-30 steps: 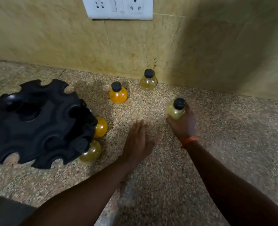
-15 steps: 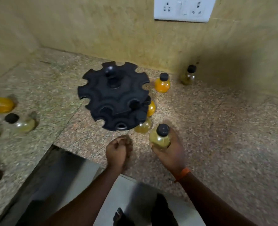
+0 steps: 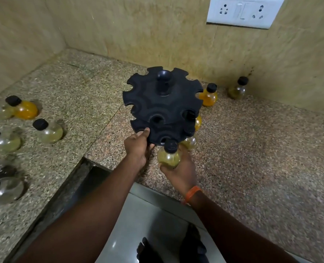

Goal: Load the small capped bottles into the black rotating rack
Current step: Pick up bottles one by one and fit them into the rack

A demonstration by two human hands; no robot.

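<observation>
The black rotating rack stands on the granite counter, its notched rim facing me. My left hand grips the rack's near lower rim. My right hand holds a pale yellow bottle with a black cap right at the rack's front notch. Two bottles hang in the rack's right side: an orange bottle and a pale one. An orange bottle and a pale bottle stand behind the rack by the wall.
Several more capped bottles stand on the left counter, among them an orange one and a clear one. The counter edge drops to a tiled floor below me. A white socket plate is on the wall.
My right hand has carried the pale bottle forward to the rack's front notch. My left hand has gone from a fist on the counter to gripping the rack's rim.
</observation>
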